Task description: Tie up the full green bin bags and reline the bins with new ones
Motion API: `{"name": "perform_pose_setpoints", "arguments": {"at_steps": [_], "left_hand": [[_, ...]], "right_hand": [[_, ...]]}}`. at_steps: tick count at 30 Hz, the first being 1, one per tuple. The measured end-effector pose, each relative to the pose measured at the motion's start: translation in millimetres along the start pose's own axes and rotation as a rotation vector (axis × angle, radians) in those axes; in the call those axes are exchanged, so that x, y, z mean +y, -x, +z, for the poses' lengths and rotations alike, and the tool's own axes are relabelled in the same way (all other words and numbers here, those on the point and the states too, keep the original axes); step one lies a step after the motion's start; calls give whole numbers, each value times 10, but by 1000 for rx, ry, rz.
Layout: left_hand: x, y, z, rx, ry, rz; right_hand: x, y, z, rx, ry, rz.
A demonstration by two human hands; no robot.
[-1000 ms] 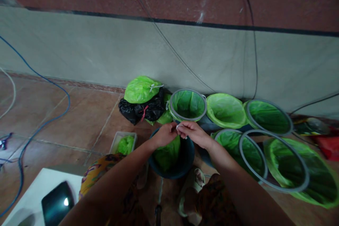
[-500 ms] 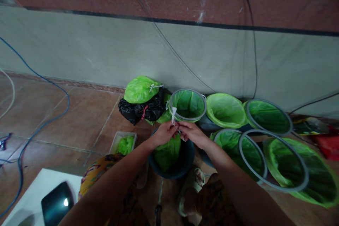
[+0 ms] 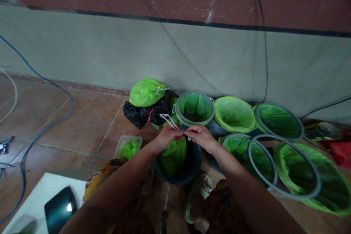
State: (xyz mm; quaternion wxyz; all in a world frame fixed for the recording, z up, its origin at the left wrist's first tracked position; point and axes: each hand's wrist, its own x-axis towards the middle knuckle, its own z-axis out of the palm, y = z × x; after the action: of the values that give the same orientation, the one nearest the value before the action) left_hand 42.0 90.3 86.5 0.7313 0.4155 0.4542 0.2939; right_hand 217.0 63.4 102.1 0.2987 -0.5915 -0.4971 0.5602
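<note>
My left hand and my right hand meet over a dark blue bucket that holds a bunched green plastic bag. Both hands are closed in a pinch on a thin white tie. The tie's free ends stick up and to the left from my left fingers. The neck of the green bag is gathered just under my fingertips.
Several round containers lined with green bags stand along the wall to the right. A tied green bag lies on black bags at the left. A small tray, blue cable and white table corner are nearby.
The white tie has come out from between my fingers and swung from upright over to the left. My hands have drawn slightly apart above the bucket.
</note>
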Motion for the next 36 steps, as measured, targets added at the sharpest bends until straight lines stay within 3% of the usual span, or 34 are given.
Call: {"name": "perform_pose_setpoints", "arguments": {"at_steps": [3,5,10,17,21,25,32,36], "left_hand": [[-2,-6,-25,67,-44,60],[4,-10,-33,94,-193,126],[12,-14,-33,48,-515,293],[-69,-7,0,132,-526,392],[-96,21,44,106,-462,397],[-108,5,53,157,-454,354],[-86,-52,11,53,-429,260],[-125,-61,-3,127,-612,267]], "right_hand": [[-16,27,0,-92,-7,18],[9,25,-1,-119,41,24],[76,2,4,-139,127,10],[76,-22,78,-79,-6,12],[14,0,106,-98,-114,65],[-41,38,88,-98,-134,85],[3,5,53,-19,66,34],[-22,-14,39,36,506,-29]]}}
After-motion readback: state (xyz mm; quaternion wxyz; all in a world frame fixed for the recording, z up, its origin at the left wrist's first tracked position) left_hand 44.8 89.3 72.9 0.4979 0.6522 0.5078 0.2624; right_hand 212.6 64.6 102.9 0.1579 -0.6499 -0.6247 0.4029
